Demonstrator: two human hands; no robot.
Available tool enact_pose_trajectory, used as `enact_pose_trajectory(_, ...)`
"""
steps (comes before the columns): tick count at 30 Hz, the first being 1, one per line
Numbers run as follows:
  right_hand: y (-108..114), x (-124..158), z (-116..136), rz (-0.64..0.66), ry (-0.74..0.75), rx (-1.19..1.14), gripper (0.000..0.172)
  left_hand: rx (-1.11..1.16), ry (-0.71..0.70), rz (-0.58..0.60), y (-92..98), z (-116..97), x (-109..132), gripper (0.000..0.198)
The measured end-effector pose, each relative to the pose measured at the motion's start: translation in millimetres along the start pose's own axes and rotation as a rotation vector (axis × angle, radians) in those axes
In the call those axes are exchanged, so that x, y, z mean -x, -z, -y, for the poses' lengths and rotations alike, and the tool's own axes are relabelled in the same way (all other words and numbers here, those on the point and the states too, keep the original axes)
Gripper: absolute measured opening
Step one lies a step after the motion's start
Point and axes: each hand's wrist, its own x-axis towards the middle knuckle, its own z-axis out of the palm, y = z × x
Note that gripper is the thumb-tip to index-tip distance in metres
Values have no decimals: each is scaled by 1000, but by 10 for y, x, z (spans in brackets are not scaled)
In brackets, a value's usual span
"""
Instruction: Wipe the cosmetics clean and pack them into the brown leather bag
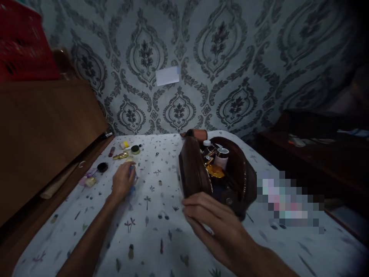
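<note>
My left hand [123, 179] rests on the patterned cloth at the left, fingers curled around a small blue and clear item [132, 189], mostly hidden by the hand. Small cosmetics lie around it: a gold tube [121, 156], a round dark-lidded jar [135, 149], a black round cap [102, 167] and a yellow-labelled tube [125, 145]. To the right stands an unzipped brown toiletry bag [191, 169]. Inside it are a white-and-dark jar [221, 158], an amber round container [215, 171] and other bottles. My right hand [213, 219] grips the bag's near edge, its fingers close together.
A wooden cabinet [49, 142] borders the cloth on the left, with a red basket [25, 42] on top. Behind is a wallpapered wall [180, 107]. An orange-brown cylindrical item [199, 134] lies behind the bag. Something pixelated [285, 200] sits to the right.
</note>
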Motion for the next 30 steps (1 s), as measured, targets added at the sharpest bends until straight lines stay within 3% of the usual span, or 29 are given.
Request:
enact_pose_trajectory(4, -513, 8, -96, 108, -281, -194, 15, -7, 94, 49, 13, 310, -14, 39)
enact_pose_trajectory(7, -881, -74, -235, 205, -505, -302, 14, -12, 57, 132, 6, 379, 35, 38)
enact_pose_trajectory(9, -1113, -157, -307, 189, -623, -390, 14, -26, 39, 167, 15, 371, 62, 37)
enact_pose_trajectory(12, -1426, -249, -362, 177, -723, -482, 17, -58, 30, 186, 37, 338, 79, 35)
enact_pose_trajectory(15, -1665, -236, -373, 111, -723, -510, 24, -118, 44, 190, 47, 316, 81, 33)
enact_pose_trajectory(19, -1811, -124, -355, 35, -684, -455, 27, -143, 66, 155, 46, 325, 73, 33)
enact_pose_trajectory(23, -1791, -78, -313, 47, -627, -392, 27, -151, 108, 135, 47, 373, 55, 35)
enact_pose_trajectory(30, -1758, -85, -281, 80, -604, -344, 29, -130, 53, 176, 11, 360, 45, 41)
